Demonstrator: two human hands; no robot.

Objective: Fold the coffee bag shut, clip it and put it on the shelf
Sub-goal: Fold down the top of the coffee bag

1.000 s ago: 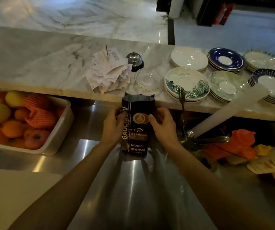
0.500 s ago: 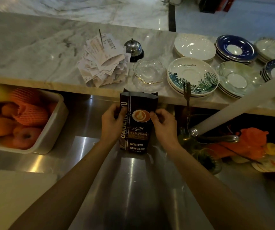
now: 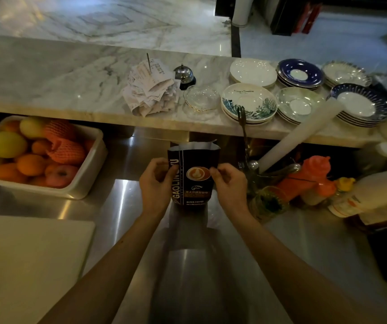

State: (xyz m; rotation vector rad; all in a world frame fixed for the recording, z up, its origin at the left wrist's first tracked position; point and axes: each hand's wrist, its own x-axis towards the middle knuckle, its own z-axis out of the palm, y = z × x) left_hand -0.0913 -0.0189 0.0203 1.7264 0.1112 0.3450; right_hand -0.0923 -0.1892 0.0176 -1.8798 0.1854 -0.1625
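Note:
A dark coffee bag (image 3: 193, 181) with a latte picture stands upright on the steel counter (image 3: 122, 206) in front of me. Its top is open and shows a pale inner lining. My left hand (image 3: 156, 183) grips the bag's left edge, and my right hand (image 3: 228, 184) pinches its right edge at about mid height. I see no clip in the frame. No shelf can be made out with certainty.
A white tub of fruit (image 3: 89, 176) sits at the left. The marble ledge (image 3: 47, 85) behind carries receipts on a spike (image 3: 151, 92), a bell (image 3: 184, 74) and several stacks of saucers (image 3: 249, 101). Utensils, a white roll (image 3: 297, 136) and bottles (image 3: 314, 181) crowd the right. A white board (image 3: 24, 265) lies near left.
Both hands have slid a little higher on the bag's sides. The bag stays upright in the same spot with its top open.

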